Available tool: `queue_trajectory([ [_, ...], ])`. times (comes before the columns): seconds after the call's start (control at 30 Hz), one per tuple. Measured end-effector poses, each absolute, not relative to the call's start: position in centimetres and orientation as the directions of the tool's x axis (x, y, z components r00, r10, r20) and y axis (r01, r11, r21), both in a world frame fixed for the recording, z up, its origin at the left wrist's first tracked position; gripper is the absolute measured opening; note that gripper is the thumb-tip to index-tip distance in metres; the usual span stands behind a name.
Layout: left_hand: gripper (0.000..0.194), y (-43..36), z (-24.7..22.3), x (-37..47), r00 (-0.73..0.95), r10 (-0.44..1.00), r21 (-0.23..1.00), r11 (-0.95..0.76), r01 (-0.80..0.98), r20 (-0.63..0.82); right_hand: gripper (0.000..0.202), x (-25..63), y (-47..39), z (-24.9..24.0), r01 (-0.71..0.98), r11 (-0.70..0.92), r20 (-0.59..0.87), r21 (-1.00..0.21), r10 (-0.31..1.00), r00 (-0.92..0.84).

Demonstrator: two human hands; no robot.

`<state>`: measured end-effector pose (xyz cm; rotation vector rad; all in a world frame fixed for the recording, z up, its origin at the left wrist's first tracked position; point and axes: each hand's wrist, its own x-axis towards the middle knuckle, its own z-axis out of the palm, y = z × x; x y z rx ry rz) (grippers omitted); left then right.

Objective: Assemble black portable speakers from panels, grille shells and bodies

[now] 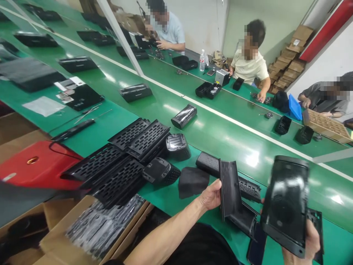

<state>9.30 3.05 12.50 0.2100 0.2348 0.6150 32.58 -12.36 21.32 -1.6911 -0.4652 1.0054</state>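
My left hand (211,197) grips a curved black plastic panel (231,186) by its left edge, thumb on the near side. In my right hand (312,237) is a black speaker housing (286,204) with a glossy face and a round shape showing through it. The housing is tilted up over the table, apart from the panel. Below the panel lies another curved black piece (244,219), and a slotted grille (249,188) shows behind it. A dark phone-like slab (256,243) rests under the housing. Black cloth (193,180) lies left of my left hand.
Slotted black grilles (118,180) are piled at left beside two black housings (161,171). An open carton (79,206) of plastic-wrapped parts and a red stool (35,162) stand near the table edge. Beyond runs a green conveyor (220,136) carrying speakers; several people work across it.
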Motion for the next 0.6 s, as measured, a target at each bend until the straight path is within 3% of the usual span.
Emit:
queue_trajectory([
  [0.1, 0.054, 2.9, 13.3, 10.0, 0.799, 0.591, 0.297, 0.788, -0.54, -0.115, 0.08, 31.0, -11.6, 23.1, -0.147, -0.322, -0.347, -0.935, 0.747, 0.568],
  [0.2, 0.063, 2.9, 14.2, 10.6, 0.828, 0.559, 0.334, 0.792, -0.511, -0.057, 0.084, 29.0, -9.8, 25.7, 0.155, -0.336, -0.229, -0.929, 0.852, 0.471],
  [0.4, 0.074, 3.2, 16.4, 11.3, 0.837, 0.541, 0.379, 0.76, -0.528, 0.08, 0.082, 27.4, -7.5, 27.5, 0.607, -0.26, -0.092, -0.751, 0.951, 0.294],
  [0.6, 0.081, 3.6, 16.7, 12.0, 0.808, 0.573, 0.397, 0.716, -0.574, 0.134, 0.077, 26.8, -6.8, 27.2, 0.714, -0.177, 0.007, -0.677, 0.969, 0.247],
])
